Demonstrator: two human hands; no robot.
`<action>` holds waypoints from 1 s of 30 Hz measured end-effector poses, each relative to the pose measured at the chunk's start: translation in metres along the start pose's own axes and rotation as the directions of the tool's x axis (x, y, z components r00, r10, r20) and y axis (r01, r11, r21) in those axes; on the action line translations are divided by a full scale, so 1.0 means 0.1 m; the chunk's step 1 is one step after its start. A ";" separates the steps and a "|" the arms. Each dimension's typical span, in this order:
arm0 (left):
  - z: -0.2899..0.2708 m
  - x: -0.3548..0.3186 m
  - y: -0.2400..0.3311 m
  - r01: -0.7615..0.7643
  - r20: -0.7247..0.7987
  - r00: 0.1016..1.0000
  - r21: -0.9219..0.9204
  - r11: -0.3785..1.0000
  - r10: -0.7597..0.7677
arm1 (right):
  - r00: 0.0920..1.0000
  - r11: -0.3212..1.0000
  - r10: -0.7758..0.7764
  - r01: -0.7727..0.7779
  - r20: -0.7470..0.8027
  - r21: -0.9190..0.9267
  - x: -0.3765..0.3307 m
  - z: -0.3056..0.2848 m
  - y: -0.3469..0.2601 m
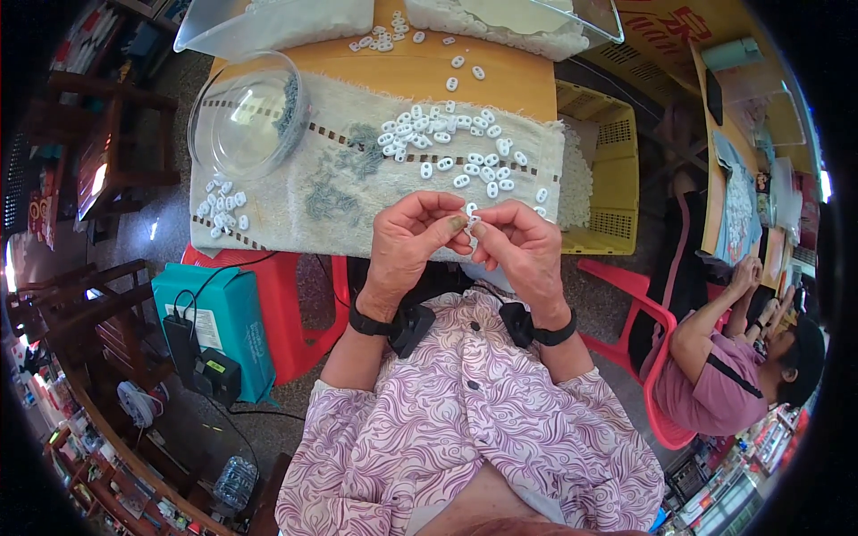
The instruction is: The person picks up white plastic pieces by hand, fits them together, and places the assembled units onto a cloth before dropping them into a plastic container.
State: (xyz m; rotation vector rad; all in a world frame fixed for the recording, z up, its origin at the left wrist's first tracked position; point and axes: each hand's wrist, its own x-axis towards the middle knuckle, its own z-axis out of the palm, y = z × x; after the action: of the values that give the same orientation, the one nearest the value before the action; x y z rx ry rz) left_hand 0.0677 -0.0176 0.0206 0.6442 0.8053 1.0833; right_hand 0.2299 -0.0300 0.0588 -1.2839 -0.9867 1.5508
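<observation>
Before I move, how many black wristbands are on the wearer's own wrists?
2. The left black wristband circles the wrist behind the left hand; the right black wristband circles the wrist behind the right hand. Their undersides are hidden.

Both hands (407, 243) pinch a small white two-holed piece (471, 208); beyond them, similar pieces (445, 164) lie scattered on a beige cloth (268, 201) over the wooden surface (514, 67), with grey parts (332, 202) and a clear round bowl (234, 147) to their left

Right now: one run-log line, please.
left hand: fingertips at small white piece | right hand: same | cloth: two-hole white pieces, grey bits | clear bowl: cloth's left side
</observation>
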 end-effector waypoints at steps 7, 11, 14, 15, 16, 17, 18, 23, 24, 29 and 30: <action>0.05 -0.06 0.03 -0.111 -0.019 0.993 0.211 0.971 0.118 | 0.982 0.958 -0.186 0.177 -0.019 -0.225 -0.03 0.04 0.00; 0.04 -0.07 0.02 -0.147 -0.003 0.988 0.245 0.958 0.152 | 0.965 0.927 -0.261 0.253 0.008 -0.277 -0.03 0.06 0.03; 0.05 -0.08 0.04 -0.145 0.001 0.989 0.241 0.959 0.150 | 0.974 0.938 -0.224 0.224 0.033 -0.264 -0.01 0.04 0.03; 0.06 -0.08 0.04 -0.142 -0.008 0.989 0.211 0.967 0.147 | 0.990 0.982 -0.140 0.140 0.010 -0.126 -0.01 0.03 0.03; 0.06 -0.08 0.04 -0.140 -0.016 0.989 0.180 0.974 0.145 | 0.999 0.999 -0.052 0.052 -0.001 0.016 -0.01 0.03 0.02; 0.06 -0.07 0.03 -0.140 -0.017 0.989 0.180 0.974 0.145 | 0.999 0.999 -0.052 0.052 -0.001 0.015 -0.01 0.02 0.01; 0.06 -0.06 0.03 -0.142 -0.006 0.989 0.186 0.972 0.146 | 0.999 0.998 -0.045 0.045 -0.006 0.034 -0.02 0.02 0.00; 0.05 -0.05 0.01 -0.127 -0.002 0.991 0.203 0.971 0.130 | 0.999 0.996 -0.033 0.032 0.005 0.078 -0.02 0.01 0.01; 0.04 -0.05 0.00 -0.129 0.006 0.991 0.203 0.971 0.131 | 0.999 0.996 -0.037 0.037 0.000 0.077 -0.02 0.02 0.00; 0.07 -0.05 -0.02 -0.141 0.005 0.990 0.222 0.965 0.144 | 0.998 0.996 -0.061 0.061 -0.005 0.062 -0.02 0.01 0.02; 0.07 -0.06 -0.03 -0.153 -0.002 0.987 0.225 0.962 0.158 | 0.998 0.997 -0.069 0.069 -0.008 0.045 -0.03 0.02 0.03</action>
State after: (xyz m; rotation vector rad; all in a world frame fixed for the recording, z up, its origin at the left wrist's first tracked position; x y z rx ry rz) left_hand 0.0741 -0.0246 0.0233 0.9011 0.9145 1.1517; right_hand 0.2281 -0.0332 0.0573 -1.2105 -0.9762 1.5065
